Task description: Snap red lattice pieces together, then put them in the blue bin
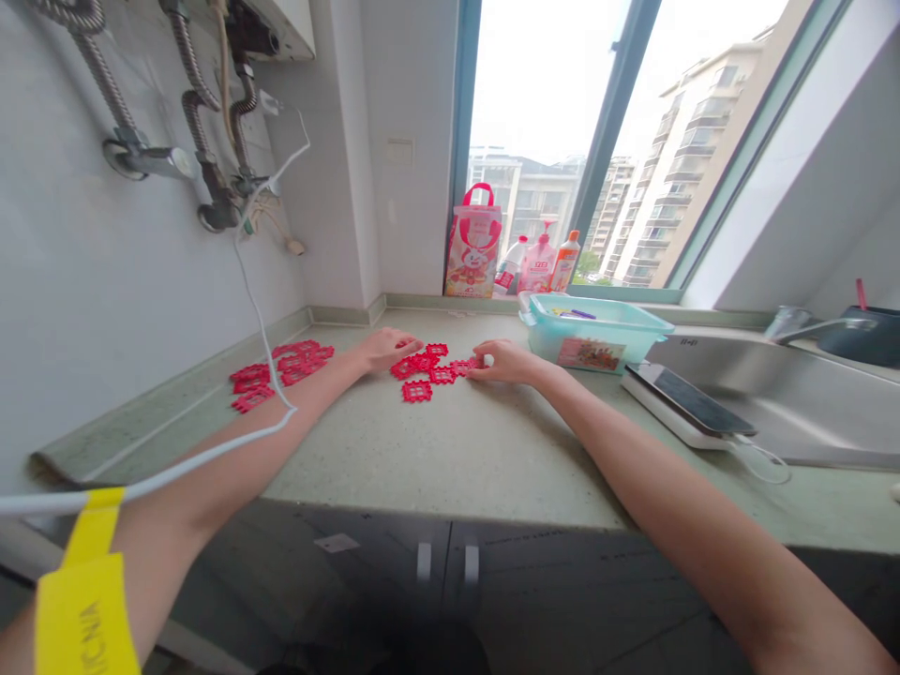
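Note:
Red square pieces with notched edges and open centres, like interlocking building tiles, lie in a loose pile (424,362) on the counter. My right hand (504,362) pinches a red notched piece (463,367) between thumb and fingers at the pile's right side. My left hand (386,350) rests at the pile's left edge. Its fingers reach toward the pieces with the thumb apart, and I see nothing held in it. One separate red piece (417,392) lies nearest me. Another group of red pieces (302,361) spreads beyond my left forearm, partly hidden by it.
A white cable (257,300) hangs down across my left forearm. A turquoise basin (597,319) stands at the back right, beside a phone on a white block (689,398) and the steel sink (830,403). Bottles (538,262) and a pink bag (473,248) line the windowsill.

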`<state>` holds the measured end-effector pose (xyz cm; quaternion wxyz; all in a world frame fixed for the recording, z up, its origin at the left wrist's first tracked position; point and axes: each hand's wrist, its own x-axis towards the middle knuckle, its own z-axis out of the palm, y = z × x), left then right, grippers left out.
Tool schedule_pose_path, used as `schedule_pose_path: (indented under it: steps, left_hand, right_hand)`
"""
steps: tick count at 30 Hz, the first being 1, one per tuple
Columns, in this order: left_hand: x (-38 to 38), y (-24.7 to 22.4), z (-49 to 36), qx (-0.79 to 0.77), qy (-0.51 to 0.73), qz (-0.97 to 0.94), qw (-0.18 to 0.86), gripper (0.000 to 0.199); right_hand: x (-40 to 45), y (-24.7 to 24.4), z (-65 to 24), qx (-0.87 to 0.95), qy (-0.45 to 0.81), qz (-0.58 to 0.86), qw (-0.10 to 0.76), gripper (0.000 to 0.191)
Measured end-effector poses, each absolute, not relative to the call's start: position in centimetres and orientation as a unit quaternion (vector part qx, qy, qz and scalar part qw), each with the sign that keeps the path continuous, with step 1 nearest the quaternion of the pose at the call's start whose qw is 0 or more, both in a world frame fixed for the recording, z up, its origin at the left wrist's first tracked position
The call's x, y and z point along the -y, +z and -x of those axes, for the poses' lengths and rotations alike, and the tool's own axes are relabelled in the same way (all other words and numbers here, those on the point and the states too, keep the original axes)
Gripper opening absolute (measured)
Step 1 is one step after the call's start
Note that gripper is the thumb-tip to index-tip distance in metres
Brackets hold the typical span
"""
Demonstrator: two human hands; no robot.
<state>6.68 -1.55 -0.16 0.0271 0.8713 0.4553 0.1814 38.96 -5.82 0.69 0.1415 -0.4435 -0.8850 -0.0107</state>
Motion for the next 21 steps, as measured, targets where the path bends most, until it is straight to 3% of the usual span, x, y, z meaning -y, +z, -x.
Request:
schedule_pose_path:
  steps: [8, 15, 21]
  left_hand:
    - [2.8, 0.2, -8.3, -0.365, 0.153, -0.918, 0.011, 0.069]
    - [2.9, 0.2, -8.0, -0.355, 0.148, -0.923, 0.022, 0.063]
    - [2.4, 0.2, -7.6, -0.341, 0.156, -0.927, 0.032, 0.055]
  right_hand:
    - [6.0, 0.5, -38.8, 0.879, 0.037, 0.441, 0.176, 0.024]
    - [6.0, 0.3, -38.5, 0.887, 0.081, 0.414, 0.189, 0.036]
    - [5.3, 0.3, -39.0, 0.889, 0.04, 0.427, 0.159, 0.042]
